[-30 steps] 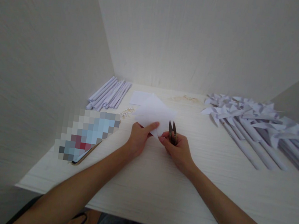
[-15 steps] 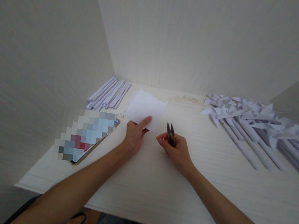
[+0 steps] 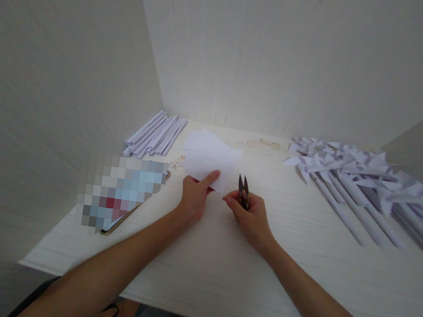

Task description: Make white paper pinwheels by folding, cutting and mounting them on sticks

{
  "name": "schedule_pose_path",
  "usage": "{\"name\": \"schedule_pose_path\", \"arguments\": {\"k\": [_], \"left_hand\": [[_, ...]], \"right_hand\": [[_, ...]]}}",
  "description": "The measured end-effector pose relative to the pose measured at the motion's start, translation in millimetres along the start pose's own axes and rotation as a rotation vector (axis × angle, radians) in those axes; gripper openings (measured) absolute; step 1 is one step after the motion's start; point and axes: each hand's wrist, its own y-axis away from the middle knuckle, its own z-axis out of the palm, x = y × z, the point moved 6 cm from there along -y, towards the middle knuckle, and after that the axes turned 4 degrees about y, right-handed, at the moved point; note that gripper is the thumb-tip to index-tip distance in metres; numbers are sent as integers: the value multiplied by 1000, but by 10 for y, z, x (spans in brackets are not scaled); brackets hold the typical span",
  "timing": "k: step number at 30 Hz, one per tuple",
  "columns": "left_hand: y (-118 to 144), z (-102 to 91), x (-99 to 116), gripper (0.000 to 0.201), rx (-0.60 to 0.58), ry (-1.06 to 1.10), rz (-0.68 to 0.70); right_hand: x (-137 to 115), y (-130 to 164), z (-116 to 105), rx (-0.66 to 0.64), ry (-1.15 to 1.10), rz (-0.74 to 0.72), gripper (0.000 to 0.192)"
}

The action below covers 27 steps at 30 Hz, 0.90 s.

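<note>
A white sheet of paper [image 3: 209,157] is pinched by its near edge in my left hand [image 3: 195,195], thumb on top and fingers underneath. More paper seems to lie behind it, but I cannot tell how many sheets. Small thread snips [image 3: 243,192] rest in my right hand [image 3: 253,214], their two dark blades apart and pointing away from me. My right thumb and forefinger are pressed together close to the paper's near right corner; whether anything tiny is between them I cannot make out.
Rolled paper sticks [image 3: 156,134] lie in a bundle at the back left. In front of them is a phone [image 3: 133,195] with a blurred screen. Small pale bits [image 3: 177,161] lie beside the paper. Several paper pinwheels [image 3: 351,170] are heaped at the right. Panels enclose the table [image 3: 195,277].
My left hand has moved slightly to the right with the paper, closer to my right hand. The snips are still held with their blades apart.
</note>
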Motion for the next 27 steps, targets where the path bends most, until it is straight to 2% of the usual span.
{"name": "schedule_pose_path", "arguments": {"k": [3, 8, 11, 15, 19, 22, 27], "left_hand": [[-40, -29, 36, 26, 19, 35, 20], [25, 40, -98, 23, -140, -119, -34], [76, 94, -108, 24, -218, -148, 13], [48, 82, -23, 30, -155, -78, 17], [-51, 18, 71, 25, -75, 11, -2], [-109, -4, 99, 22, -104, -12, -3], [-101, 24, 12, 21, -206, -114, -99]], "right_hand": [[-10, 1, -5, 3, 11, -15, 21], [-29, 0, -20, 45, 59, -45, 26], [-54, 7, -29, 66, 84, -59, 38], [-61, 12, -21, 43, 63, -62, 34], [-1, 5, -35, 60, 18, -33, 31], [55, -10, -75, 118, -91, 18, 28], [74, -51, -193, 262, -484, 87, 26]]}}
